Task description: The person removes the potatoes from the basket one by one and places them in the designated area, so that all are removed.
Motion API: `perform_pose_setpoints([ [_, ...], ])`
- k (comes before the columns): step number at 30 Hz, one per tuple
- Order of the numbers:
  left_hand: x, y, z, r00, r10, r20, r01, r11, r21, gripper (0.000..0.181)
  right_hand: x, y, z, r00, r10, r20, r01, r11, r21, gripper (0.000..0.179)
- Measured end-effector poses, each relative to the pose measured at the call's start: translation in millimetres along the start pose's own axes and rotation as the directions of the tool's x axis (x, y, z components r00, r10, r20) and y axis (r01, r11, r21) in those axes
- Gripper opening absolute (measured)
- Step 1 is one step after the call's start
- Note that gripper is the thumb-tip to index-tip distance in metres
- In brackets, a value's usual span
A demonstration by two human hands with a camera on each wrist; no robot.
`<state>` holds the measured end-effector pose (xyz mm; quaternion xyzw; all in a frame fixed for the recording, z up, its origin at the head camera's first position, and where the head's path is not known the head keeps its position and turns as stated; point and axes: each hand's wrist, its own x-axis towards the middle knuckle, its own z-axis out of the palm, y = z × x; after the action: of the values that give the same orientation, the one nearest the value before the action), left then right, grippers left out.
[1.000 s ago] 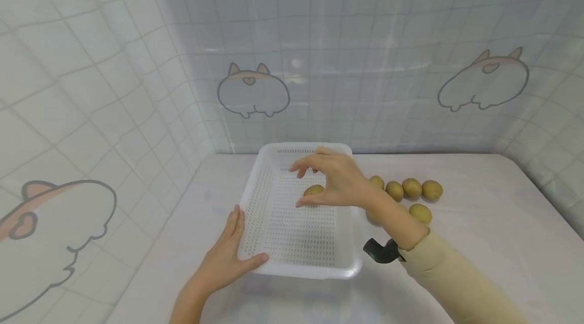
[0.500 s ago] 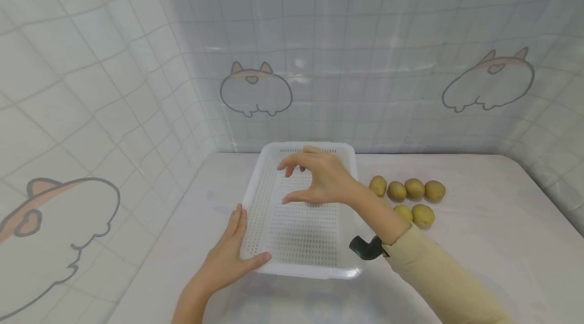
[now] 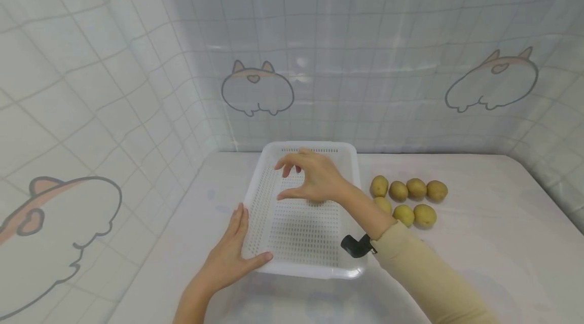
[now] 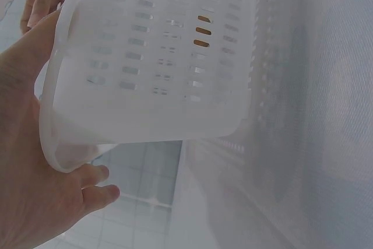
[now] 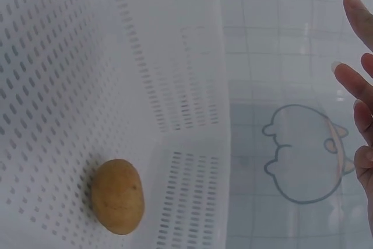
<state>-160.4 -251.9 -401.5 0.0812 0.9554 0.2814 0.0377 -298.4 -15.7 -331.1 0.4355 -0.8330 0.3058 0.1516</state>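
A white perforated plastic basket (image 3: pixel 292 250) stands on the table. My left hand (image 3: pixel 230 248) rests on its near left corner, fingers laid straight along the left side and thumb on the front rim. Over the basket, my right hand (image 3: pixel 315 177) is held with fingers and thumb spread wide apart, nothing between them. One potato (image 5: pixel 118 196) lies on the basket's bottom; in the head view the right hand hides most of it. The left wrist view shows brown through the slots of the basket wall (image 4: pixel 128 123).
Several potatoes (image 3: pixel 416 188) lie in two loose rows on the table to the basket's right. A grid-patterned curtain (image 3: pixel 365 85) with cartoon animals rises behind the white table (image 3: pixel 483 222). A black wrist device (image 3: pixel 356 246) sits at the right sleeve.
My right hand has moved left over the basket, still spread, and now covers most of the potato seen beside it a second ago. The left hand keeps its place at the corner.
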Motion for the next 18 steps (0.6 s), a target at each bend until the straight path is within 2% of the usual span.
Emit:
perform_pose_setpoints([
  [7, 0.4, 1.0, -1.0, 1.0, 0.003, -0.004, -0.003, 1.0, 0.002, 0.117, 0.3, 9, 9, 0.997, 0.076, 0.013, -0.075, 0.997, -0.027, 0.054],
  [12, 0.5, 2.2, -1.3, 1.0, -0.005, -0.007, 0.005, 1.0, 0.002, 0.116, 1.4, 17, 18, 0.988, 0.154, 0.019, -0.153, 0.987, -0.044, 0.054],
  [16, 0.0, 4.1, -2.0, 1.0, -0.008, -0.005, 0.008, 1.0, 0.005, 0.116, 2.2, 22, 24, 0.969, 0.244, 0.025, -0.242, 0.968, -0.066, 0.055],
  [18, 0.1, 5.1, -2.4, 1.0, -0.007, -0.007, 0.007, 1.0, 0.005, 0.115, 2.4, 24, 27, 0.951, 0.306, 0.046, -0.301, 0.949, -0.09, 0.056],
])
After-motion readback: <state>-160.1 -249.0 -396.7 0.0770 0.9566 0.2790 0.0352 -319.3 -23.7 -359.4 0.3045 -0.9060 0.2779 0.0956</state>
